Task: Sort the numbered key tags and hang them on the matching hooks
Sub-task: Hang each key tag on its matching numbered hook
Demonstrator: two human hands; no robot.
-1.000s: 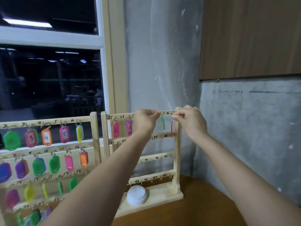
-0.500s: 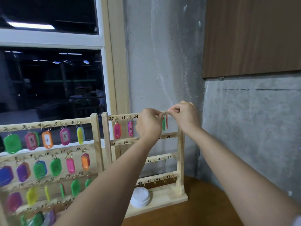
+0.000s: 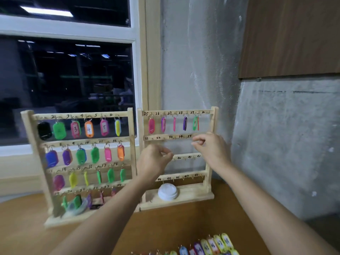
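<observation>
Left hand (image 3: 154,161): raised in front of the right rack (image 3: 213,122), below its second rail (image 3: 158,138). Fingers loosely curled, thumb near the forefinger, nothing seen between them.
Right hand (image 3: 211,146): level with the second rail's right end, loosely curled. No tag or ring visible in it.
Top rail, right rack: tags hang under 25 to 29. A thin orange-red tag (image 3: 198,124) hangs edge-on, touching or just beside the green tag (image 3: 195,123). Cannot tell whether its ring sits on hook 29 or 30.
Lower rails: hooks 31 to 48 look bare.
Left rack (image 3: 132,126): all four rows filled.
Loose key tags (image 3: 213,244): one row on the table (image 3: 165,227) at the near edge of view, partly cut off.
Key relation: the loose tags lie well below both hands, toward the person and to the right, so the right hand is nearer. Long axes point roughly away from the person, rings at the far ends.
Judgement: next move is likely down and back for tag 31. Its number is unreadable from here.
Other: white cap (image 3: 167,191) on the right rack's base.
</observation>
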